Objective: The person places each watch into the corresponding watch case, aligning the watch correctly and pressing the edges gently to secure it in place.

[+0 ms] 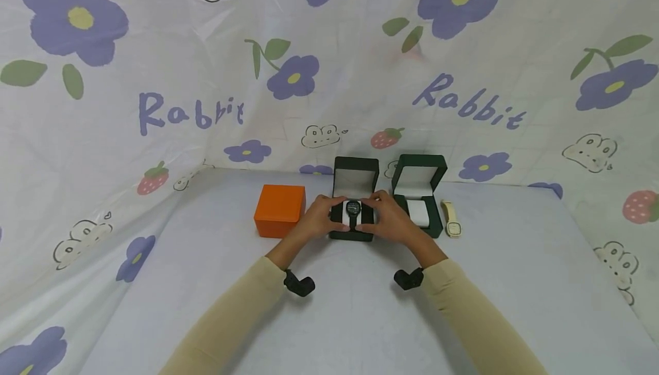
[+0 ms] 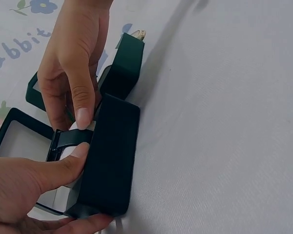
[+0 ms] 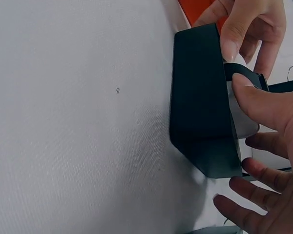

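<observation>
A black watch [image 1: 353, 208] is strapped round a white cushion [image 3: 243, 114], set in an open dark green watch box [image 1: 351, 237]. From the left, my left hand [image 1: 319, 216] holds the cushion, thumb beside the strap at the near side and index finger at the far side. My right hand [image 1: 389, 218] does the same from the right; in the right wrist view its other fingers are spread beside the box. Both thumbs lie close to the black strap [image 2: 74, 138] in the left wrist view. The fingers hide part of the cushion.
To the right stands a second open green watch box [image 1: 436, 220] with a white cushion inside. Next to it lies a gold watch [image 1: 453, 227]. An orange box [image 1: 278, 209] is left of my left hand. A flowered cloth [image 1: 360, 78] hangs behind the white table [image 1: 355, 318].
</observation>
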{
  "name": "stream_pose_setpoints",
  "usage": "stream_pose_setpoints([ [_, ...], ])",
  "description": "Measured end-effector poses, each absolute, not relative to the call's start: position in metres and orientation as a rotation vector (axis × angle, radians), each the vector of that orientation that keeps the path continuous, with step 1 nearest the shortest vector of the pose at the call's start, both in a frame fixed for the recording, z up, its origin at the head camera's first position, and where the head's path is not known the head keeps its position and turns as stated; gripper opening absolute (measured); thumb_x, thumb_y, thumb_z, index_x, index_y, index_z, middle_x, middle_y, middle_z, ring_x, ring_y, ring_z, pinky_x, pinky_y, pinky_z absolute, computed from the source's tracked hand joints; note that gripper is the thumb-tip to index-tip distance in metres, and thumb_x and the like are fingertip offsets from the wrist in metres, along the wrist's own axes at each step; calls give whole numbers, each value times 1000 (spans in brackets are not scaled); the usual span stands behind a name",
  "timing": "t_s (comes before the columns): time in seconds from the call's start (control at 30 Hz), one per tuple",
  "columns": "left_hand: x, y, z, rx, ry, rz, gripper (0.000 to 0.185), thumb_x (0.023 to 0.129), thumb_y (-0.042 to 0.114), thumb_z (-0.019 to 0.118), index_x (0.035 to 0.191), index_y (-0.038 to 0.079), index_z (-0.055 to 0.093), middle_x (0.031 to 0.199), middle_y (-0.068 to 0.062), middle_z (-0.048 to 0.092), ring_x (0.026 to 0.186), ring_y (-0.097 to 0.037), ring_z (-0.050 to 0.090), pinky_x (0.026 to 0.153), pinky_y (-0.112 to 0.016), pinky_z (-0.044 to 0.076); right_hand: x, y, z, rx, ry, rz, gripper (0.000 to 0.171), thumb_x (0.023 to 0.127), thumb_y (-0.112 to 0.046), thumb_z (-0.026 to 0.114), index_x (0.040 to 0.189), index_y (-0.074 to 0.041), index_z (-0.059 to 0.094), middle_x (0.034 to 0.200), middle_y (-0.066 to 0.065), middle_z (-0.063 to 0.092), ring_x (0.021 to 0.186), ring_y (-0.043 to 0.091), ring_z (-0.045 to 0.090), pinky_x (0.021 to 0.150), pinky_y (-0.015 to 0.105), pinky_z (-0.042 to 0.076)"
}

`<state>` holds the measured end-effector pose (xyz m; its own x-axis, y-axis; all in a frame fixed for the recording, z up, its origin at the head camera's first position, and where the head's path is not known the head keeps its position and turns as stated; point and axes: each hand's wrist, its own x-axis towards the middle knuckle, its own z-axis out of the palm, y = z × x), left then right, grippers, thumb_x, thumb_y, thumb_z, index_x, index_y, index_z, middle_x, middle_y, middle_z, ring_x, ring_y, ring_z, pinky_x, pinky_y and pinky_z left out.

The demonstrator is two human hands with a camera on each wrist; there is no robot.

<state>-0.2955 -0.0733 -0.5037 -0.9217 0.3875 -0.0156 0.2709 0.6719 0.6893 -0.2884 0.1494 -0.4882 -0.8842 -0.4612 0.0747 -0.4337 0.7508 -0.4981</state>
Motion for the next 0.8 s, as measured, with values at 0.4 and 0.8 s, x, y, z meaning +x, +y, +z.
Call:
stream_pose_setpoints([
  [0.4,-293,-74,-504,545,2739,1083,73,87,23,83,150,5,49,137,-25,53,122,-34,52,106,-48,49,-288,148,-488,-753,2888,-790,72,87,-31,82,144,1,54,140,25,49,126,39,53,105,54,47],
  [0.8,-279,-79,-512,490,2748,1222,106,82,24,88,159,-4,21,146,-26,49,132,-36,51,112,-48,43,-288,167,-436,-740,2893,-1022,34,96,-12,70,127,3,68,109,17,73,100,33,69,85,48,58],
])
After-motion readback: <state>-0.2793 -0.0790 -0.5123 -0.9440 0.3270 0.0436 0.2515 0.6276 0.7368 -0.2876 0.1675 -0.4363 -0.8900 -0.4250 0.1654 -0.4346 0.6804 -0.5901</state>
